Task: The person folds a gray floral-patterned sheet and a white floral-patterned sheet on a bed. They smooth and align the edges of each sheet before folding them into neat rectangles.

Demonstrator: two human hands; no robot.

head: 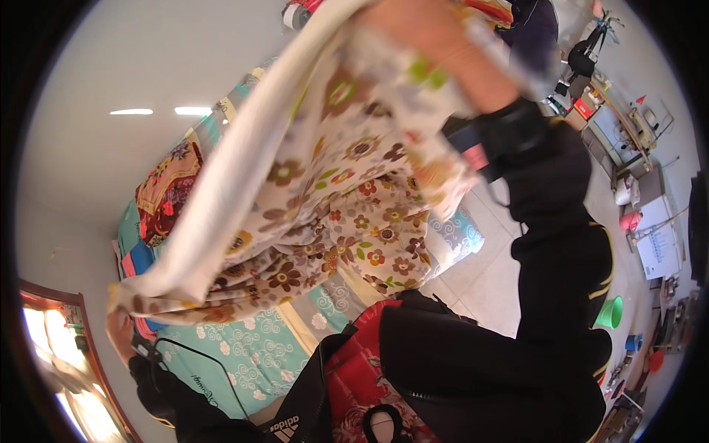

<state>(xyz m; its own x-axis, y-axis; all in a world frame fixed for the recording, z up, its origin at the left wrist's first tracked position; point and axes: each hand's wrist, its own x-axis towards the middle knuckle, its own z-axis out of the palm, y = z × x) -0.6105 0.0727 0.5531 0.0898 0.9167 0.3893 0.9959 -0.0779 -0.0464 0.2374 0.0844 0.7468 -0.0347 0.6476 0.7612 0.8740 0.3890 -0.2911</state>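
A white cloth printed with brown, orange and green flowers [354,149] hangs spread in front of me, its folds bunched toward the lower left. My left hand [119,331] grips one end of it at the far left. At the top, my right hand [426,33] is raised and blurred, with its fingers on the upper edge of the cloth and partly hidden. Below the cloth lies a bed with a teal, grey and cream patterned sheet [260,343]. The cloth covers much of that sheet.
A folded red floral blanket [169,194] lies at the bed's left side by the wall. To the right are a tiled floor [482,271], a green bucket [610,313] and a desk with several items [626,127]. A bright window [72,365] stands at lower left.
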